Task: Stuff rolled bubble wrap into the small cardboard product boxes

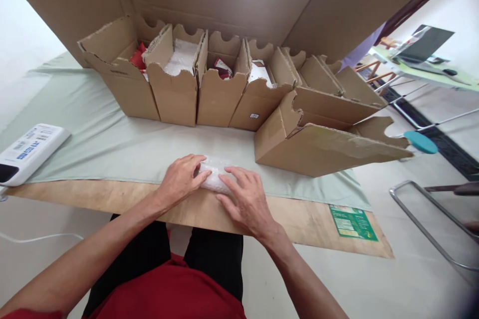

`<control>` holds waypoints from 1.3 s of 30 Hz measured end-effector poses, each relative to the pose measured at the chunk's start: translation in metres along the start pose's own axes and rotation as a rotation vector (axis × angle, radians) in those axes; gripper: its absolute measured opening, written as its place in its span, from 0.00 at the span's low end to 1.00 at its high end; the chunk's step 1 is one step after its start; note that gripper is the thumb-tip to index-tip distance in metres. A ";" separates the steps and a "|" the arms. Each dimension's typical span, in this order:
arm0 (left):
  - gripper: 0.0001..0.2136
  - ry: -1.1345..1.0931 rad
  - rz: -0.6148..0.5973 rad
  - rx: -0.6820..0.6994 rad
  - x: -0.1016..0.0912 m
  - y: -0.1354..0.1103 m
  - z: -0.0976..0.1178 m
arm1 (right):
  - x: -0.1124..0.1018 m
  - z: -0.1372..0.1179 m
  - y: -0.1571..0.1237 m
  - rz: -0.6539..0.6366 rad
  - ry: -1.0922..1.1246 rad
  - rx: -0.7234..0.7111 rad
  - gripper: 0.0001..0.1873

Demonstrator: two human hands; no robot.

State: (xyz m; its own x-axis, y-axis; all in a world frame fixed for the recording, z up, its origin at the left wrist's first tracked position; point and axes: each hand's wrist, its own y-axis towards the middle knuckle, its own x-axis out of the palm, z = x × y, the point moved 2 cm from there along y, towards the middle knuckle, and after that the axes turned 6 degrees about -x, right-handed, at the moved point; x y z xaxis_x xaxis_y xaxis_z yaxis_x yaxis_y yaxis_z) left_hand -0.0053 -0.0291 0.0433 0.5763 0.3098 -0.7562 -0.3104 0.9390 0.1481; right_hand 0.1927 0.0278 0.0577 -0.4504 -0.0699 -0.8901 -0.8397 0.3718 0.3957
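Note:
A small white bubble-wrap bundle (214,173) lies on the pale green cloth (112,144) near the table's front edge. My left hand (180,179) rests on its left end, fingers curled over it. From the right, my right hand (245,200) presses on the bundle with fingers stretched forward and slightly bent. Both hands are touching the wrap. What is inside the wrap is hidden.
A row of open cardboard bins (175,77) stands behind, some holding red items (137,57) or white wrap (183,56). A tipped empty bin (322,134) lies at right. A white device (28,152) sits at left, a green label (352,222) on the wooden tabletop (112,199).

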 end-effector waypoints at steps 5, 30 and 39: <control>0.18 -0.231 0.093 -0.132 0.001 -0.015 0.001 | 0.012 0.006 0.005 -0.051 0.039 0.079 0.19; 0.40 -0.315 -0.046 0.519 -0.006 0.020 0.131 | -0.180 0.039 -0.028 0.206 0.505 0.372 0.09; 0.18 -0.099 0.137 0.779 0.017 0.104 0.193 | -0.276 0.118 -0.020 0.871 -0.169 0.428 0.13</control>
State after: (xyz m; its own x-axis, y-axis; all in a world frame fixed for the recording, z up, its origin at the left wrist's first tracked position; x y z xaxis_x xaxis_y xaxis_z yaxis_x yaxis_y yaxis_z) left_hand 0.1184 0.1030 0.1688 0.6474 0.4076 -0.6440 0.2133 0.7143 0.6665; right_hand 0.3698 0.1485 0.2689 -0.7824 0.5081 -0.3601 -0.0392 0.5369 0.8427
